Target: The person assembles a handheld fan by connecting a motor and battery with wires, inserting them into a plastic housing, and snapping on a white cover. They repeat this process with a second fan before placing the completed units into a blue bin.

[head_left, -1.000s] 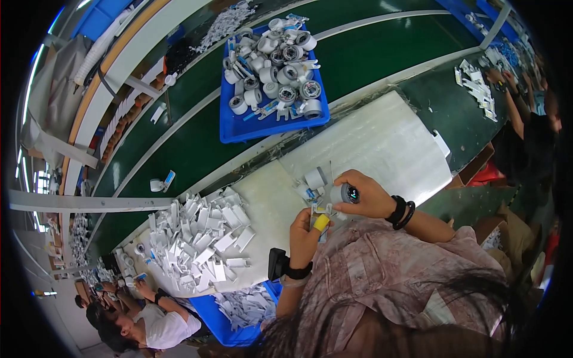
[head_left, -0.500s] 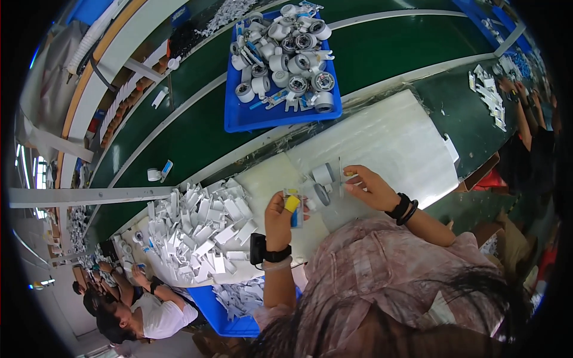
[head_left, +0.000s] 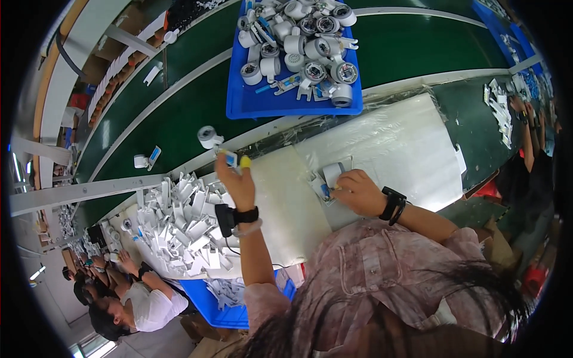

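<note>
My left hand (head_left: 239, 186) is out at the left over the belt's edge, with yellow covering on a fingertip. It grips the bracket end of a white round housing with a grey rim (head_left: 209, 137), a blue piece showing by the fingers. Close to my body, my right hand (head_left: 363, 194) has its fingers curled at a second white round housing (head_left: 333, 173), whose clear bracket with a blue piece (head_left: 324, 190) points left. A thin upright rod (head_left: 351, 162) shows just behind these fingers; what it belongs to is hidden.
A blue tray (head_left: 292, 111) full of similar housings stands on the green belt (head_left: 412, 45). White plastic parts (head_left: 185, 224) are heaped at the left, above a blue bin (head_left: 230, 319). Another housing (head_left: 141, 161) lies on the belt. Co-workers sit at left and far right.
My left hand has moved left and away from me, carrying one housing toward the belt. My right hand has come down to the second housing on the pale sheet.
</note>
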`<state>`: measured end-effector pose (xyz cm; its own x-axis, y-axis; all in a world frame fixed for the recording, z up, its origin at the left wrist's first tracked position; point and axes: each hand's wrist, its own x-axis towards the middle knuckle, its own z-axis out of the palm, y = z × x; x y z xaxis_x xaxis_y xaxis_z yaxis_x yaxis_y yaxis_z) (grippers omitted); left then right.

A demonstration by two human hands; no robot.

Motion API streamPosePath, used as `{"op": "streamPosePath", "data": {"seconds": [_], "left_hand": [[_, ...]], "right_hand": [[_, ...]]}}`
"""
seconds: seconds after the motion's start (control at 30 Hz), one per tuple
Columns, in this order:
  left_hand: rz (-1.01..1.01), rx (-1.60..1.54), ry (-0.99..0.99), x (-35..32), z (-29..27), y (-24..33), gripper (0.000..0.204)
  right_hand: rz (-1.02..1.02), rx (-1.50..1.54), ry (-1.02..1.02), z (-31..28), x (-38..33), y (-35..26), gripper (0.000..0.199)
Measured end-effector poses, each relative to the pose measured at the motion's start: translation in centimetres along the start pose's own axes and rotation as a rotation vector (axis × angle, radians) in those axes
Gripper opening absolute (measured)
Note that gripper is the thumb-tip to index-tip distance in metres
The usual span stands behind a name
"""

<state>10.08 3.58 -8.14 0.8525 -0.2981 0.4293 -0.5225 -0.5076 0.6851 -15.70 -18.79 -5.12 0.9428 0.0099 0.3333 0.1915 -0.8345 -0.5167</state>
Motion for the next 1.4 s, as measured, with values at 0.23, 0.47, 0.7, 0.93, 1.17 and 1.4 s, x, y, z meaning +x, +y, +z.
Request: {"op": "streamPosePath", "data": {"seconds": [0.23,0.47,0.7,0.93,1.17,1.4], "left_hand": [[-0.739,-0.599,-0.509,-10.5,2.3,6.5,0.056],[-0.944,-0.892,-0.437,-13.9,2.7,9.4,0.045],[-0.83,-1.011,-0.798,-13.0,2.4,10.2,0.03],[-0.584,-1.064,-0.946,-9.3,-2.0,15.8,0.016],[-0.418,-0.904,-1.055,-9.8,-5.7,18.3,0.019],[-0.046,-0.648,-0.848,-11.4,-6.9,19.9,0.025]], "right_hand": [[-0.214,-0.185,-0.116,4.0,2.2,0.9,0.026],[0.217,0.449,-0.23,0.8,2.7,0.1,0.02],[0.522,1.113,-0.215,-3.7,1.3,-3.6,0.02],[0.462,1.079,-0.365,-8.4,-0.1,-4.8,0.023],[0.381,1.008,-0.528,-9.0,-2.6,-5.2,0.018],[-0.041,0.146,-0.177,-6.6,-3.7,-5.7,0.024]]}}
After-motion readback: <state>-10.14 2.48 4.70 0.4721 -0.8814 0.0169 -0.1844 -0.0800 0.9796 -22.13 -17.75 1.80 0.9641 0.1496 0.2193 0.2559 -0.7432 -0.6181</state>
